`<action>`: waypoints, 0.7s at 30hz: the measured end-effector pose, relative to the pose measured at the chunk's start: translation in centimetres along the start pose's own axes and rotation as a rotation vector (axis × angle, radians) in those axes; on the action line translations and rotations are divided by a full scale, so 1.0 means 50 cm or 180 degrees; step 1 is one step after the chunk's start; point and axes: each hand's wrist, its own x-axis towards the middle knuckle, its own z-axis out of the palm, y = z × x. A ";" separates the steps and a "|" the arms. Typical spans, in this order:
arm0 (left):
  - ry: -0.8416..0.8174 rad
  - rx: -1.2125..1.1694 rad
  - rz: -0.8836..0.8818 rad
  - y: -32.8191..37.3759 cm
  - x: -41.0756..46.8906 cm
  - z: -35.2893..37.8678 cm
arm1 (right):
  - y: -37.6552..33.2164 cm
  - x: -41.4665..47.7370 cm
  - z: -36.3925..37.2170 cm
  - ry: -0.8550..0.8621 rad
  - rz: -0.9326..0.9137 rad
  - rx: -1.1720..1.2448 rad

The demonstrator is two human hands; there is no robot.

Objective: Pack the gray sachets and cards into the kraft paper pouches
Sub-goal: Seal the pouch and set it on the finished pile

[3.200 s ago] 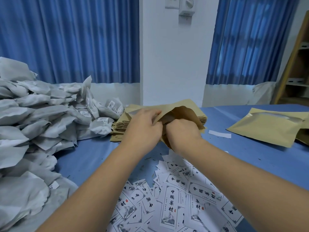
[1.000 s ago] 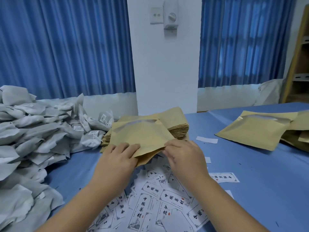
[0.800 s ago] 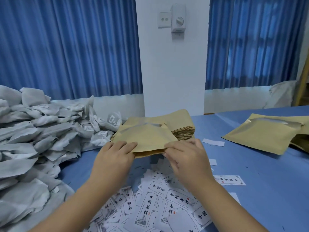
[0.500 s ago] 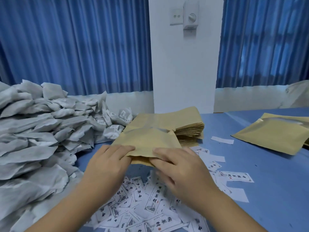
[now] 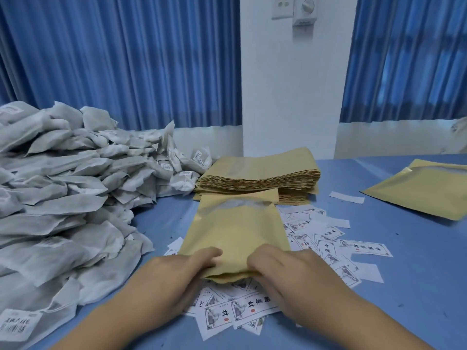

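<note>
Head view. 1 kraft pouch [image 5: 235,231] lies lengthwise at the middle of the blue table [image 5: 417,274], its shiny open end pointing away from the person and its near end resting over a scatter of printed cards [image 5: 328,238]. The left hand [image 5: 182,271] grips the pouch's near left corner, fingers curled over the top face. The right hand [image 5: 290,269] grips the near right corner in the same way. The paper puckers between the 2 hands; the thumbs are hidden beneath.

Just behind the held pouch stands a neat stack of pouches [image 5: 260,173], its front edge touching the pouch's far end. A large heap of gray sachets [image 5: 63,185] fills the left side of the table and reaches up to the stack; some sachets carry small white labels. The cards spread from under the hands toward the right, a few lying face up with black characters and a red seal.

1 more pouch [image 5: 424,190] lies apart at the far right of the table. Blue curtains [image 5: 126,59] hang on both sides of a white pillar [image 5: 290,84], which bears a dial switch [image 5: 304,8].
</note>
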 end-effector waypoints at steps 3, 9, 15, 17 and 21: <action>-0.0274 -0.0176 -0.0027 -0.004 -0.008 0.009 | -0.006 -0.005 0.005 -0.0518 0.0219 -0.0044; -0.0876 -0.0910 -0.0518 -0.021 -0.027 0.034 | 0.003 -0.028 0.033 -0.1080 0.0364 0.0084; -0.0465 -0.0939 -0.0803 -0.032 -0.048 0.015 | 0.001 -0.023 0.037 -0.1058 0.0684 0.0495; -0.0307 -0.0711 -0.0797 -0.034 -0.049 0.007 | 0.001 -0.020 0.035 -0.0983 0.0887 0.0646; -0.0149 -0.0246 -0.0734 -0.035 -0.045 -0.010 | 0.005 -0.014 0.037 -0.0629 0.1482 0.1042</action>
